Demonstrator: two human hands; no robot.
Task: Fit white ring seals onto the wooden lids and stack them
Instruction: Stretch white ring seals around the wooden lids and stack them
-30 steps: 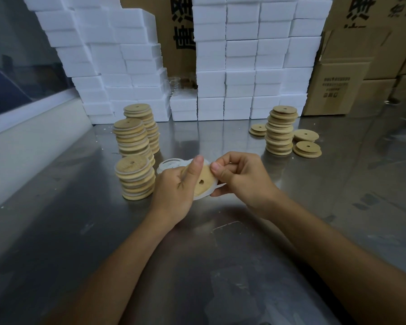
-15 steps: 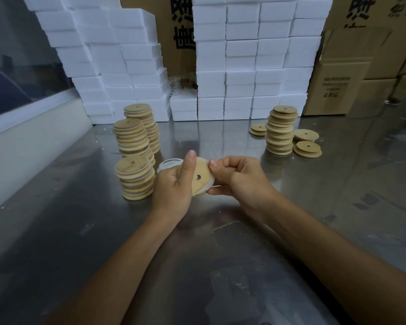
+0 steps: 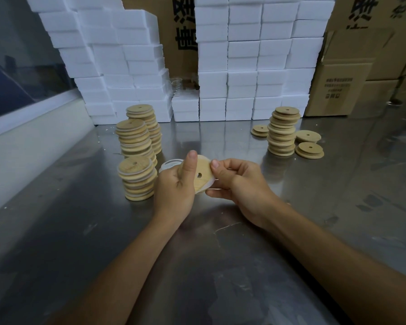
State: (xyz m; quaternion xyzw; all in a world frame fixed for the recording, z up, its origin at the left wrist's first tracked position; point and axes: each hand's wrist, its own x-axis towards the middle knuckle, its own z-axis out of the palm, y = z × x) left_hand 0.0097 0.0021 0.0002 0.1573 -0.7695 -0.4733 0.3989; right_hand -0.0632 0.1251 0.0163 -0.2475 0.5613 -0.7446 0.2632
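My left hand (image 3: 176, 186) and my right hand (image 3: 239, 184) hold one round wooden lid (image 3: 203, 173) with a small centre hole, tilted on edge above the steel table (image 3: 197, 254). A white ring seal (image 3: 211, 182) hugs the lid's right and lower rim. My left thumb lies up across the lid's face; my right thumb and fingers pinch its right edge. Loose white ring seals (image 3: 170, 164) lie just behind my left hand. Three stacks of lids with white seals (image 3: 137, 178) stand at the left.
A tall stack of bare wooden lids (image 3: 283, 132) stands at the right with low piles of lids (image 3: 309, 150) around it. White foam boxes (image 3: 244, 66) and brown cartons (image 3: 342, 90) wall off the back. A pale ledge (image 3: 33, 141) runs along the left.
The lid turned in my hands and now tilts more on edge, and the ring seal went from hanging loose at the lid's edge to sitting tight on its rim. My right fingers shifted along the edge.
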